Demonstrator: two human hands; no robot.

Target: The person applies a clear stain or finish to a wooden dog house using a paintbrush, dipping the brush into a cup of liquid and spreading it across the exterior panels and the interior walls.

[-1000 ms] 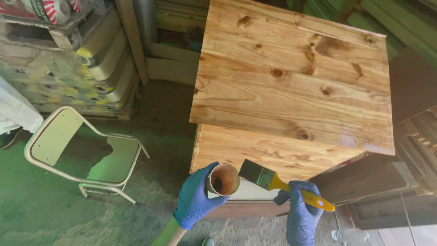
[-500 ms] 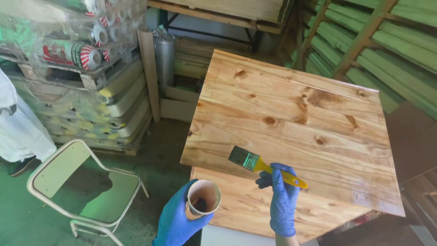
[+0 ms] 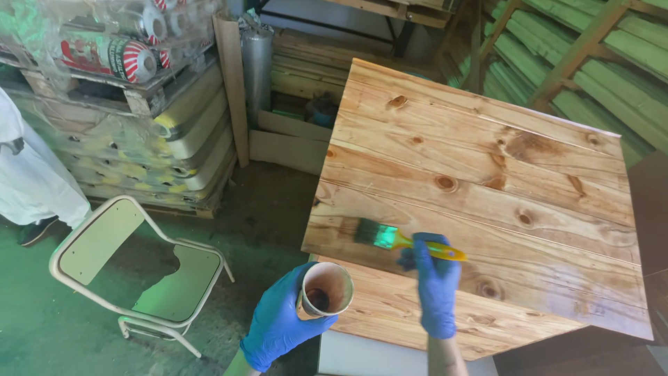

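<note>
Most of the knotty pine tabletop looks glossy w/ varnish; right hand grips yellow-handled flat brush at near-left edge, left hand holds small brown-stained cup.

A flat yellow-handled paintbrush lies bristles-left against the glossy, knotty pine tabletop. A small tan paper cup holding dark liquid tilts just off the tabletop's near edge.

Person in white cut off at left edge, brush bristles motion-blurred, cup contents unclear
</note>
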